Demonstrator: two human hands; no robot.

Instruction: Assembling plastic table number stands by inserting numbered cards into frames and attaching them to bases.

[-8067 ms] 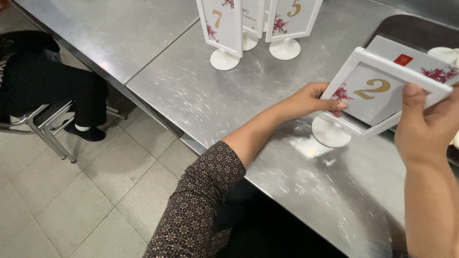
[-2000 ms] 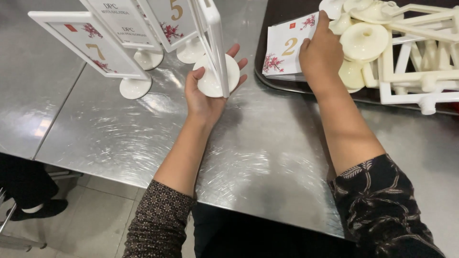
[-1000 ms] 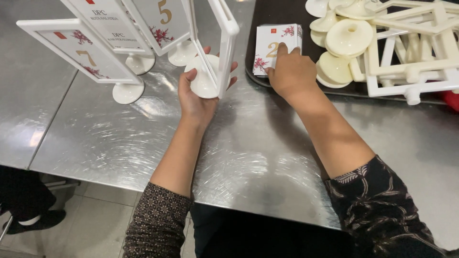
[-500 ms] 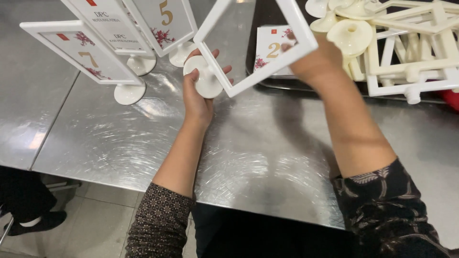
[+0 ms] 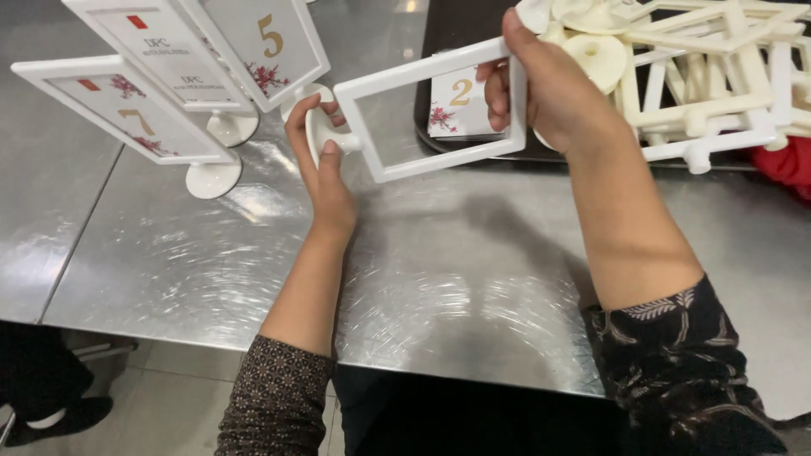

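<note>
I hold an empty white table-number frame (image 5: 427, 114) tilted on its side above the steel table (image 5: 422, 279). My left hand (image 5: 319, 165) grips its round base and stem at the left end. My right hand (image 5: 549, 80) grips the frame's right edge, thumb on top. Through the frame's open window shows a stack of white number cards (image 5: 460, 105) with gold digits and red flowers, lying on a dark tray (image 5: 439, 34).
Finished white stands with number cards stand at the back left, one low (image 5: 127, 110) and one higher (image 5: 266, 46). The tray at the back right holds a heap of white frames (image 5: 718, 93) and round bases (image 5: 596, 55). The table's front edge is near my elbows.
My right hand left the card stack on the tray and took the frame's edge. The frame tipped from upright onto its side, and both hands now hold it lifted.
</note>
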